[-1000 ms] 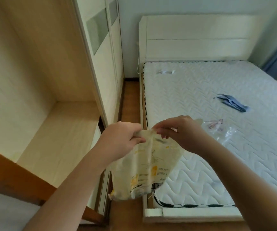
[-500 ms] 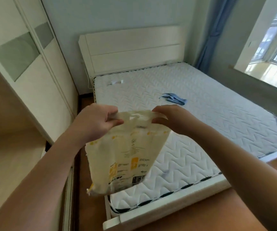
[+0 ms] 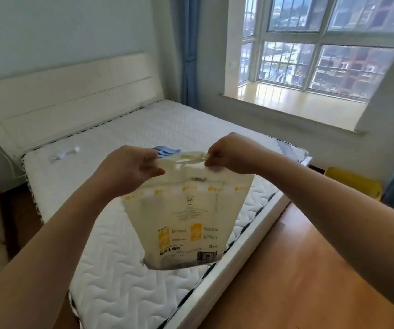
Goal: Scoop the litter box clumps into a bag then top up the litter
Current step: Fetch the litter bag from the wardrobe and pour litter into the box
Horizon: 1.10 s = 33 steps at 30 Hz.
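Note:
A cream plastic litter bag (image 3: 186, 219) with yellow print hangs in the air in front of me, nearly flat. My left hand (image 3: 129, 169) pinches the top left corner of the bag. My right hand (image 3: 229, 153) pinches the top right end by its handle strip. The bag's mouth is stretched between both hands. It hangs over the corner of the bed. No litter box or scoop is in view.
A white quilted mattress (image 3: 124, 269) on a white bed frame fills the middle. A blue cloth (image 3: 165, 149) lies on it behind the bag. Wooden floor (image 3: 309, 269) lies to the right, with a yellow object (image 3: 355, 181) by the wall under the window (image 3: 314, 43).
The view has swung right from the wardrobe to the window. Both hands keep hold of the bag's top, now spread wider and raised, so the bag hangs flatter.

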Available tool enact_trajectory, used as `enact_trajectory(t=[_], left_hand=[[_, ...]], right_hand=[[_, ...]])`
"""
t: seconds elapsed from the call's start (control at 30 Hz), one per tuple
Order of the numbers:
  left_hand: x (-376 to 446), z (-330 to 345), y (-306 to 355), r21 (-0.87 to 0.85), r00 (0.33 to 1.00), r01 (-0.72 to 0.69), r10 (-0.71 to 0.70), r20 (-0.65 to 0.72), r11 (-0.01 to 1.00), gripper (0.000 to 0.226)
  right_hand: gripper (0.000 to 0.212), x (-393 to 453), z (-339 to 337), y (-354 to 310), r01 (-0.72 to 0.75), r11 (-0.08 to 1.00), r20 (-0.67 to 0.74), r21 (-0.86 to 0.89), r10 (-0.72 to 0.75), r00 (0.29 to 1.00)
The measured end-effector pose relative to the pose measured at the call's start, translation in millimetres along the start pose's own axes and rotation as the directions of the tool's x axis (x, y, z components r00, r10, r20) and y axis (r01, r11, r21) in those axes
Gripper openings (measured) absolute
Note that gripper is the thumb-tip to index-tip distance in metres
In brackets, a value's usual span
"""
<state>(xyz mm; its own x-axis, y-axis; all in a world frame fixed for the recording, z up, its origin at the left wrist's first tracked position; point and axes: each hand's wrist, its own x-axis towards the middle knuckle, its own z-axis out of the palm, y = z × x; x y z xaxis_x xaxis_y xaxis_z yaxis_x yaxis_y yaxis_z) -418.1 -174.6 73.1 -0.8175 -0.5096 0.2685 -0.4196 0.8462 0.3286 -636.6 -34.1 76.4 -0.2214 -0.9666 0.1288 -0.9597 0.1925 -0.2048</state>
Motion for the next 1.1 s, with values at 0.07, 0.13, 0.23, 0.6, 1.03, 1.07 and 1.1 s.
enact_trajectory(t=[0.07, 0.13, 0.23, 0.6, 1.03, 1.07, 1.1], left_hand=[[29.7, 13.6, 11.3, 0.005, 0.998, -0.061, 0.060, 0.033, 0.998, 0.033], [58.9, 27.3, 25.4, -0.002, 0.988, -0.130, 0.129, 0.084, 0.992, 0.031], [100.1, 47.1, 47.6, -0.017, 0.969, -0.214, 0.215, 0.123, 0.977, 0.030], [216.1, 118.9, 137.7, -0.082, 0.853, -0.487, 0.494, 0.169, 0.869, 0.020], [301.0, 202.4, 317.7, -0.097, 0.734, -0.671, 0.677, 0.055, 0.735, 0.018], [305.8, 206.7, 331.1, -0.120, 0.737, -0.664, 0.673, 0.057, 0.738, 0.018], [311.2, 212.2, 343.1, -0.134, 0.742, -0.657, 0.668, 0.059, 0.742, 0.018]], right_hand=[[0.026, -9.4, -5.2, 22.3, -0.071, 0.997, -0.040, -0.029, 0.070, 0.997], [0.022, -19.6, -8.4, 44.2, -0.151, 0.987, -0.073, -0.058, 0.147, 0.986], [0.022, -32.2, -12.6, 76.2, -0.271, 0.959, -0.110, -0.085, 0.261, 0.959], [0.019, -86.3, -18.8, 166.3, -0.591, 0.798, -0.358, 0.119, 0.590, 0.724], [0.010, -183.7, -59.5, 327.1, -0.639, 0.749, -0.659, -0.174, 0.393, 0.641], [0.011, -190.8, -66.7, 338.0, -0.638, 0.749, -0.657, -0.180, 0.391, 0.645], [0.012, -197.0, -74.0, 348.9, -0.636, 0.748, -0.658, -0.188, 0.385, 0.647]])
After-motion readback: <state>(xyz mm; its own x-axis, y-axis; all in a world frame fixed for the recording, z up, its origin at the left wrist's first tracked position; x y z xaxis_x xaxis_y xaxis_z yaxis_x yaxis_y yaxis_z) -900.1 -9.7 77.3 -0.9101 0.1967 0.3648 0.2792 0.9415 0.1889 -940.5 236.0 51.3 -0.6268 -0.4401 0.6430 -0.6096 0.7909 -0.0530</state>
